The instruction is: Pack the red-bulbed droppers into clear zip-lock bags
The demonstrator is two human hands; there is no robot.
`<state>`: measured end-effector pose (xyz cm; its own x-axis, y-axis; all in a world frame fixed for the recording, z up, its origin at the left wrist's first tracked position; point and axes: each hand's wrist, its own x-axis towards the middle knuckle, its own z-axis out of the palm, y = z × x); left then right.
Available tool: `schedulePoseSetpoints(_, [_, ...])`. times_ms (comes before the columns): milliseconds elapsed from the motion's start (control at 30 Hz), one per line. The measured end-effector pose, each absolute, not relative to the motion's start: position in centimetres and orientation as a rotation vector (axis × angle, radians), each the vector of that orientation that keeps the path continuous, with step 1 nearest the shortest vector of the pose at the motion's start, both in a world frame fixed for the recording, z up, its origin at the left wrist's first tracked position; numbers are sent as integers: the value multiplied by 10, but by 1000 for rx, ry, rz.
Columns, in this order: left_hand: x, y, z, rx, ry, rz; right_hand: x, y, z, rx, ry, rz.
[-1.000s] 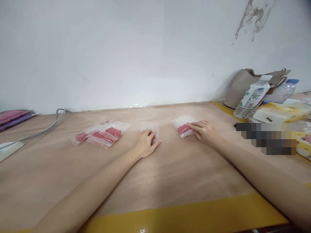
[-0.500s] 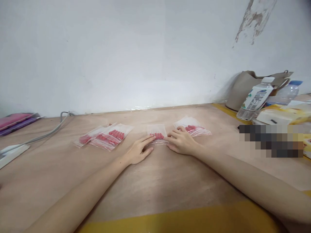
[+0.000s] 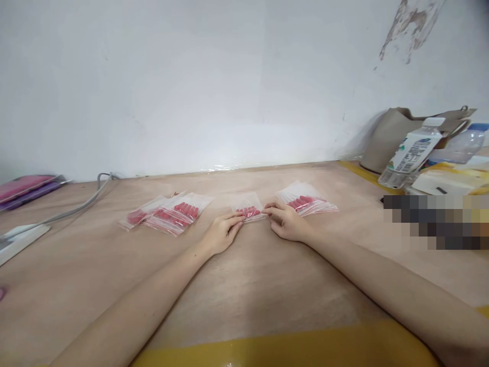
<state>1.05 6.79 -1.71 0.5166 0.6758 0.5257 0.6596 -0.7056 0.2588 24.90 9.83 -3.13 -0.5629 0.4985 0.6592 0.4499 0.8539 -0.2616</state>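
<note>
A small clear zip bag (image 3: pixel 246 200) holding several red capsules (image 3: pixel 250 211) lies flat at the middle of the table. My left hand (image 3: pixel 223 232) is at its near left corner, thumb and fingers closed on the edge. At the right edge rest the fingertips of my right hand (image 3: pixel 288 221), its thumb apart from the fingers. To the left lies a loose pile of similar bags (image 3: pixel 168 214) with red capsules inside. Another overlapping stack of filled bags (image 3: pixel 305 199) sits just behind my right hand.
A grey cable (image 3: pixel 82 209) runs along the left side to a white object (image 3: pixel 23 242). Pink and purple pouches (image 3: pixel 28 188) lie at the far left. On the right stand a beige bag (image 3: pixel 385 140), a tilted labelled bottle (image 3: pixel 412 153) and a yellow-white packet (image 3: pixel 451 178). A wall closes off the back.
My left thumb has drawn in against its fingers at the bag's corner. My right fingers have shifted off the capsules to the bag's right edge. The view has moved slightly.
</note>
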Motion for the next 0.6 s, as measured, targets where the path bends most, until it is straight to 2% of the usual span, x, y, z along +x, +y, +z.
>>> schedulePoseSetpoints(300, [13, 68, -13, 2762, 1169, 980, 249, 103, -26, -765, -2312, -396])
schedulePoseSetpoints(600, [42, 86, -16, 3098, 1012, 1021, 243, 102, -20, -707, -2365, -557])
